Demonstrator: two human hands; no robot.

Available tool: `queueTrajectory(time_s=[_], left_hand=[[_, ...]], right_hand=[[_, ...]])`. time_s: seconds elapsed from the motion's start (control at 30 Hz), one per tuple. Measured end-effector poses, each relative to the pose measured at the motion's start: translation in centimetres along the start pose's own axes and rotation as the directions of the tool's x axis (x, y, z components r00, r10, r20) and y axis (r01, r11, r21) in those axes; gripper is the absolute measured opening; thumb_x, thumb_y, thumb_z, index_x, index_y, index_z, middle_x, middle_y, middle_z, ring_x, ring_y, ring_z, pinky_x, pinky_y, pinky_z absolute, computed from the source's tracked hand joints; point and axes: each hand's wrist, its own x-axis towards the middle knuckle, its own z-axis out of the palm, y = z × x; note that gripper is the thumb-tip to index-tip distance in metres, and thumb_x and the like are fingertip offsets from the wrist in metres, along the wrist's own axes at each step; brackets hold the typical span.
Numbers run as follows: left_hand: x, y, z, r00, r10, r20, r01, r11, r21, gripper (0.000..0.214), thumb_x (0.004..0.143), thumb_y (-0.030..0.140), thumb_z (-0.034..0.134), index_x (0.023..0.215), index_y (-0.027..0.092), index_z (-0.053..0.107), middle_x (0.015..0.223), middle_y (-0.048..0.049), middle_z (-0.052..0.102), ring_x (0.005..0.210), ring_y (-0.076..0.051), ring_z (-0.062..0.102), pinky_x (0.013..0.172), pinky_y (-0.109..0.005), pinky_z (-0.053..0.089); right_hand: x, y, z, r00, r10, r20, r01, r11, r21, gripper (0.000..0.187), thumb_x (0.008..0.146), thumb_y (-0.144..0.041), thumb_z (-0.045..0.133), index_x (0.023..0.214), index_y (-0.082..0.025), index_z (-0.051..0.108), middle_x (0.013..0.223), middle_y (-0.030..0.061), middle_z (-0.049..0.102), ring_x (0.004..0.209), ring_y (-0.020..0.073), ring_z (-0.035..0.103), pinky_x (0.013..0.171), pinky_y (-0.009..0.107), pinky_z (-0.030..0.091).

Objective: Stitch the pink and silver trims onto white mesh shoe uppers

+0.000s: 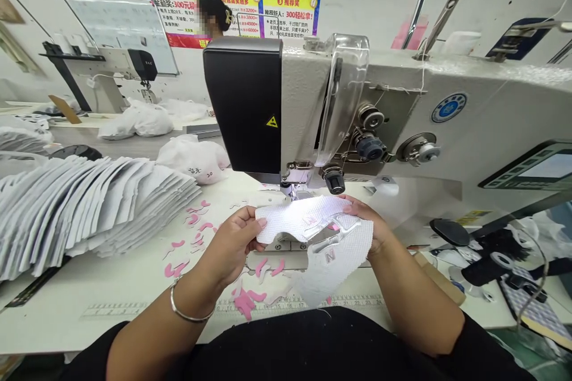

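Observation:
A white mesh shoe upper [342,253] with silver trim and an N logo is stretched between my two hands, just below the needle area of a sewing machine [292,187]. My left hand [239,238] pinches its left end between thumb and fingers. On the other side my right hand [364,217] grips the upper edge, thumb on top, some fingers hidden behind the fabric. One flap of the upper hangs down toward my lap. Small pink curved pieces [245,300] lie scattered on the table below and left of my left hand.
To the left stands a long stack of white shoe uppers [111,208]. Behind it sit tied white plastic bags [192,158] and another sewing machine [107,65]. A person [214,15] is beyond my machine. At right lie a black thread spool [487,268] and a control screen [536,166].

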Motion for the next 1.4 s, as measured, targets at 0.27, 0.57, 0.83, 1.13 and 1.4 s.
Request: queueTrajectory(time_s=[0.27,0.57,0.83,1.13,1.4], left_hand=[[0.9,0.3,0.9,0.999,-0.016,0.028,0.017,0.999,-0.052,0.023,0.083,0.030,0.072,0.089,0.019,0.053,0.080,0.0009,0.061,0.061,-0.008,0.056,0.052,-0.018,0.049],[1.5,0.4,2.2,1.000,-0.019,0.018,0.021,0.994,-0.106,0.020,0.082,0.027,0.072,0.088,0.019,0.054,0.076,0.0020,0.062,0.058,-0.007,0.056,0.050,-0.017,0.049],[0.8,-0.2,2.0,1.000,-0.010,0.016,0.012,0.988,-0.154,0.024,0.081,0.033,0.073,0.088,0.020,0.054,0.072,0.0029,0.061,0.057,-0.009,0.057,0.054,-0.020,0.047],[-1.8,-2.6,-5.1,0.971,0.094,-0.220,0.025,0.875,0.483,0.024,0.081,0.044,0.067,0.082,0.021,0.062,0.072,0.0003,0.062,0.067,-0.015,0.053,0.066,-0.028,0.041],[-3.5,-4.4,-8.2,0.985,0.081,-0.154,0.117,0.348,0.930,0.014,0.078,0.032,0.058,0.072,0.021,0.065,0.078,-0.0043,0.064,0.071,-0.021,0.055,0.061,-0.031,0.033]], right_hand=[[1.5,-0.4,-0.8,0.997,0.026,0.069,-0.029,0.999,0.036,0.037,0.072,-0.029,0.069,0.106,-0.022,0.059,0.078,0.0007,0.067,0.056,0.0166,0.060,0.054,0.032,0.049],[1.7,0.8,-1.7,0.999,0.007,-0.046,0.000,0.988,0.153,0.039,0.073,-0.027,0.070,0.110,-0.025,0.060,0.077,-0.0038,0.065,0.056,0.0123,0.056,0.062,0.033,0.054],[1.6,1.3,-2.2,0.991,0.000,-0.131,0.030,0.973,0.229,0.032,0.074,-0.030,0.074,0.103,-0.026,0.063,0.083,-0.0030,0.070,0.065,0.0167,0.063,0.068,0.035,0.056],[-1.6,3.9,-5.7,0.971,-0.023,-0.238,0.047,0.994,0.094,0.029,0.077,-0.045,0.071,0.073,-0.024,0.052,0.050,-0.0074,0.046,0.040,0.0086,0.036,0.038,0.023,0.034],[-4.6,5.8,-6.2,0.986,0.024,-0.167,-0.027,1.000,-0.013,0.026,0.078,-0.033,0.073,0.070,-0.021,0.051,0.053,-0.0057,0.046,0.043,0.0064,0.033,0.037,0.020,0.027]])
